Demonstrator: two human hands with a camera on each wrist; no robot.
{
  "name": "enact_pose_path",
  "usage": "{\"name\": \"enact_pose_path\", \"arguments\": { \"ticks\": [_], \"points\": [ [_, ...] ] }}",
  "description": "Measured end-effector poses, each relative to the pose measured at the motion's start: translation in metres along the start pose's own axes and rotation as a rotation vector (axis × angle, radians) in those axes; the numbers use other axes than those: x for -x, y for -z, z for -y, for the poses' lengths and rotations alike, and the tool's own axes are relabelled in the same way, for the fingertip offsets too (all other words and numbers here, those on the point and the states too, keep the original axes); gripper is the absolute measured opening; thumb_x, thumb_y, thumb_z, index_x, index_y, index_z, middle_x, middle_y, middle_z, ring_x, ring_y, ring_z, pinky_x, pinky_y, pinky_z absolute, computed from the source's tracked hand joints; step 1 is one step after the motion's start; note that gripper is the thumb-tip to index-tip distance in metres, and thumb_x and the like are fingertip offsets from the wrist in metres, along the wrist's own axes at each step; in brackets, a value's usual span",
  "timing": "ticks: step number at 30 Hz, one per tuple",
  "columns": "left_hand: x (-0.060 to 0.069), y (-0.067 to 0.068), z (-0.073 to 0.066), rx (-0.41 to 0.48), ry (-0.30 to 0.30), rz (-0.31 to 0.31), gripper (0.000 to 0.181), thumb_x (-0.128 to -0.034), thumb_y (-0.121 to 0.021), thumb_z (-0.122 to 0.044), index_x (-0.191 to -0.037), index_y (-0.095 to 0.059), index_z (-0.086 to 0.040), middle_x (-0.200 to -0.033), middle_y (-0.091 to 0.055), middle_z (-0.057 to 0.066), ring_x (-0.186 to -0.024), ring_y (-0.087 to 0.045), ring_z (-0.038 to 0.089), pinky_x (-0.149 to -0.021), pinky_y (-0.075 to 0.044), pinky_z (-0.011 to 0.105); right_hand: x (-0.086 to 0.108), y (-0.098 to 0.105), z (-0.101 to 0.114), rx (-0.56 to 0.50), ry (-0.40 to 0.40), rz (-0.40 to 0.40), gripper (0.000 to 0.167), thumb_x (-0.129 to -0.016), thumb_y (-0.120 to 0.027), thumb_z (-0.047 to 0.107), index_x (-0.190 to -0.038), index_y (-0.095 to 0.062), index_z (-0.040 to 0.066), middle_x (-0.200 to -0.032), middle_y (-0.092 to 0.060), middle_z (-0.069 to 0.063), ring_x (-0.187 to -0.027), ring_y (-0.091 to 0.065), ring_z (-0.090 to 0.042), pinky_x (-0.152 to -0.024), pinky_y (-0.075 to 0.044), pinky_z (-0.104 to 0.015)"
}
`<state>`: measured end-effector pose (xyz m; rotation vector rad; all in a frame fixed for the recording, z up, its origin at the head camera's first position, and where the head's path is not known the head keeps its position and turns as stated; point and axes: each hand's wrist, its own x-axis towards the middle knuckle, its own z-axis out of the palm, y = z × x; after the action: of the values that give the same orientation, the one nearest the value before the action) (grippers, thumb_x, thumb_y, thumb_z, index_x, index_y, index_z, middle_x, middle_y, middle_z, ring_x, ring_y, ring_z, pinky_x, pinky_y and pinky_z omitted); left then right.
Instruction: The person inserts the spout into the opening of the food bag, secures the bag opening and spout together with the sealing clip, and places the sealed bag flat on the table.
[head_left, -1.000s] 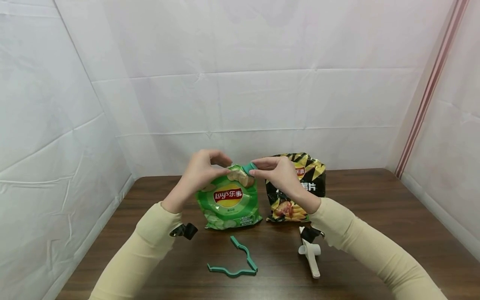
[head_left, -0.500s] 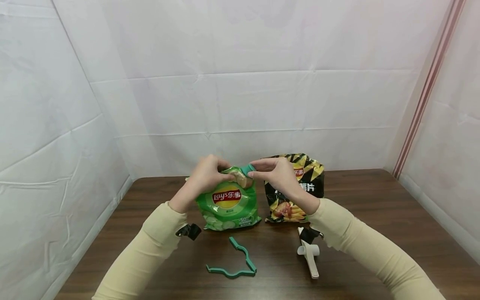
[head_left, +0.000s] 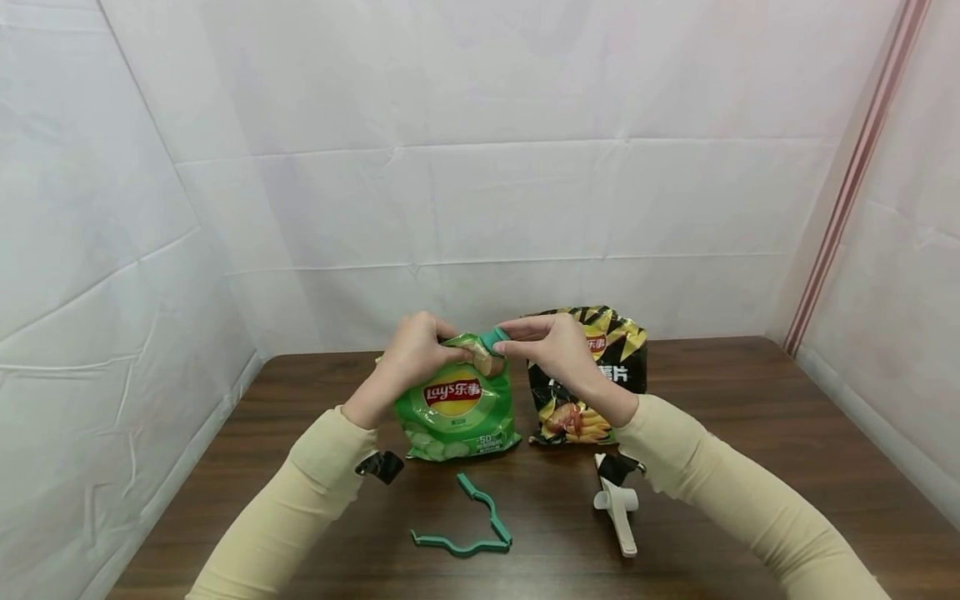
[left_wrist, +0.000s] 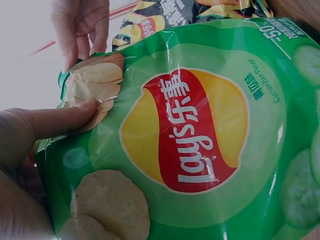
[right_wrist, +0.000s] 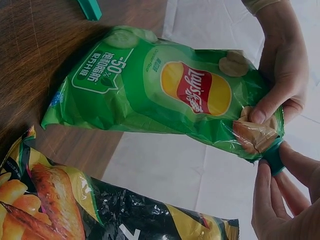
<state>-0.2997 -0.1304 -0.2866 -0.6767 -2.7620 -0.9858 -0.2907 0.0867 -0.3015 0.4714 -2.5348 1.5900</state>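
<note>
Green chip bag [head_left: 457,425]: one, standing on the worktop [head_left: 360,542] left of the black chip bag [head_left: 588,408], its upper edge between the two hands.
Left hand [head_left: 416,350]: one, its grip narrow and holding the green chip bag, thumb laid over the front near the top edge; most of its fingers were hidden behind the film.
Right hand [head_left: 557,348]: one, its grip a pinch, thumb and fingertips on the small teal piece [head_left: 492,340].
Small teal piece: one, at the green chip bag's upper right corner as the head view showed it; fingertips covered part of it, and how far it reached over the film was hard to make out.
Black chip bag: one, making two bags in all; the right hand and wrist hid part of its front, and the right wrist view cut it off.
Bent teal strip [head_left: 468,551]: one, two arms meeting at a corner, lying on the worktop in front of the green chip bag; only an end showed in the right wrist view.
White tool [head_left: 619,512]: one, lying near the right sleeve [head_left: 720,471], with a short round part across it; a black wrist piece [head_left: 617,468] covered some of its far end.
Sleeves: two, pale yellow, both cut off by the lower edge of the head view.
</note>
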Motion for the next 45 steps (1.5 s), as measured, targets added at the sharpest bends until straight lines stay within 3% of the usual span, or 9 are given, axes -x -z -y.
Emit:
{"name": "enact_pose_path", "arguments": {
  "ticks": [8, 18, 30, 45],
  "points": [
    [-0.002, -0.005, -0.001, 0.002, -0.019, -0.037, 0.012, -0.0782, -0.078, -0.023, -0.078, -0.078, -0.011, -0.069, -0.073, 0.005, -0.052, -0.061, 0.011, -0.054, -0.049, 0.026, 0.0, 0.002, -0.001, 0.017, -0.004, -0.013, 0.032, -0.077, -0.079, 0.029, -0.106, -0.075, 0.016, -0.101, -0.073, -0.008, -0.092, -0.07, -0.021, -0.077, -0.055, -0.037],
    [-0.004, -0.012, 0.003, -0.014, -0.085, -0.093, 0.015, -0.0779, -0.078, -0.022, -0.067, -0.076, -0.011, -0.059, -0.069, 0.003, -0.045, -0.055, 0.006, -0.049, -0.045, 0.024, 0.0, 0.004, -0.002, 0.043, -0.013, -0.026, 0.032, -0.077, -0.079, 0.03, -0.106, -0.075, 0.017, -0.105, -0.072, -0.007, -0.094, -0.069, -0.02, -0.074, -0.055, -0.035],
    [-0.003, -0.013, 0.003, 0.008, -0.092, -0.126, 0.011, -0.078, -0.077, -0.02, -0.075, -0.078, -0.01, -0.06, -0.07, 0.004, -0.04, -0.052, 0.007, -0.044, -0.041, 0.024, 0.0, 0.001, -0.002, 0.019, 0.014, -0.032, 0.031, -0.078, -0.078, 0.03, -0.106, -0.074, 0.017, -0.102, -0.073, -0.004, -0.093, -0.069, -0.016, -0.078, -0.055, -0.035],
    [-0.002, -0.015, 0.004, 0.001, -0.076, -0.138, 0.015, -0.077, -0.076, -0.02, -0.064, -0.074, -0.012, -0.053, -0.065, 0.001, -0.037, -0.045, 0.009, -0.042, -0.034, 0.023, 0.012, 0.01, -0.007, -0.017, 0.033, -0.03, 0.033, -0.081, -0.075, 0.031, -0.109, -0.07, 0.015, -0.109, -0.07, -0.002, -0.097, -0.067, -0.015, -0.083, -0.054, -0.034]
  ]
}}
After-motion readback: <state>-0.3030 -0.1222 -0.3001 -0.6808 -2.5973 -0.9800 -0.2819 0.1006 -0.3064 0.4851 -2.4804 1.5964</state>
